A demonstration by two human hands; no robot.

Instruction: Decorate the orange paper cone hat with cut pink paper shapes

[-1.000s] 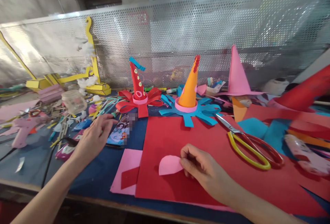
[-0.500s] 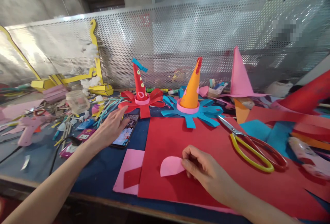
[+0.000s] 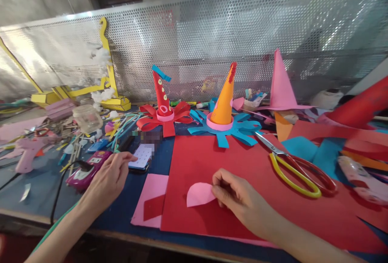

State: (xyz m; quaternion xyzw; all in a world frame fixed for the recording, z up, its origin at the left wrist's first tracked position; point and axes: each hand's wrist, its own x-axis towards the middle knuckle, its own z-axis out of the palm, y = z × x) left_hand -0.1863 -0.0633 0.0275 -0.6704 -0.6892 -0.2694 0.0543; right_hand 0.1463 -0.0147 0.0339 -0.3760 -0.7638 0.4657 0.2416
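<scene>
My right hand (image 3: 233, 194) pinches the right edge of a pink half-round piece of foam or paper (image 3: 199, 194) over a large red sheet (image 3: 242, 162). With its index finger stretched out, my left hand (image 3: 113, 174) touches or nearly touches the lit screen of a smartphone (image 3: 141, 157); its other fingers are loosely bent and hold nothing. The phone lies on the blue table (image 3: 112, 210). Scissors (image 3: 297, 174) with one yellow and one red handle rest on the red sheet. A pink sheet (image 3: 150, 198) shows from under its left side.
Behind stand a red cone hat (image 3: 160, 97), an orange one (image 3: 223, 107) and a pink one (image 3: 281, 89). To the left are a purple device (image 3: 86, 174), a pink glue gun (image 3: 27, 152), a jar (image 3: 87, 118) and craft scraps. A perforated metal panel (image 3: 194, 45) rises at the back.
My left hand has drawn back from beside the phone's upper part, and its index finger is now at the screen. The screen shows a pale display instead of a picture. The right hand keeps its pinch.
</scene>
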